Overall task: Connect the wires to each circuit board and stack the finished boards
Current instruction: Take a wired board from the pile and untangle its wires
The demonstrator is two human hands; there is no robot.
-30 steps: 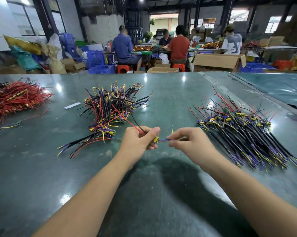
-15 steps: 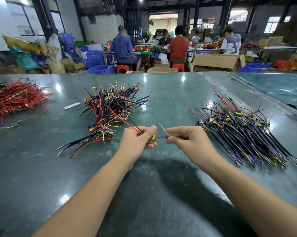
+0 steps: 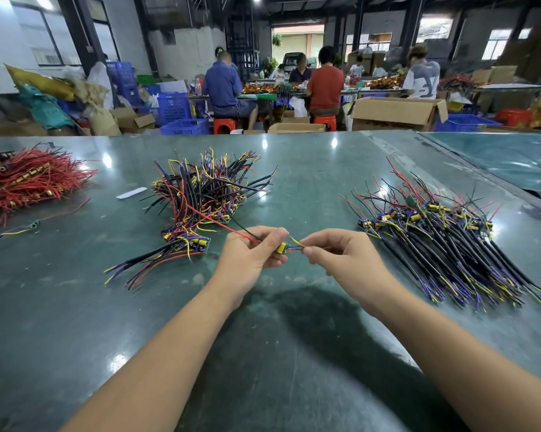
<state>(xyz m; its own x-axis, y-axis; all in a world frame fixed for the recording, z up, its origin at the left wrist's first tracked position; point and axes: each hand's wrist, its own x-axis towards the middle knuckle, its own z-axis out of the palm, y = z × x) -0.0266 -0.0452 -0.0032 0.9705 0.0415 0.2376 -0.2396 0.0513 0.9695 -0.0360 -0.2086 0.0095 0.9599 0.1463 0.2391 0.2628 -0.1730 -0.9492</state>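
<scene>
Yellow and blue, a small circuit board (image 3: 283, 246) is sitting between the two hands, just above the green table (image 3: 294, 353). The left hand (image 3: 250, 260) is pinching the board at its 9 o'clock end, thumb and curled fingers closed on it, while a red wire (image 3: 228, 227) and a black wire (image 3: 245, 229) are trailing out of that grip toward 10 o'clock. The right hand (image 3: 340, 254) is pinching the yellow and purple leads (image 3: 297, 244) at the board's 3 o'clock end, fingertips closed tight just beside the board. At 10 o'clock from the hands a tangled pile of wired boards (image 3: 206, 194) is lying on the table; at 3 o'clock a second pile (image 3: 443, 241) is lying with its black leads fanned toward 5 o'clock. Far off at 9 o'clock red wires (image 3: 26, 182) are lying heaped.
</scene>
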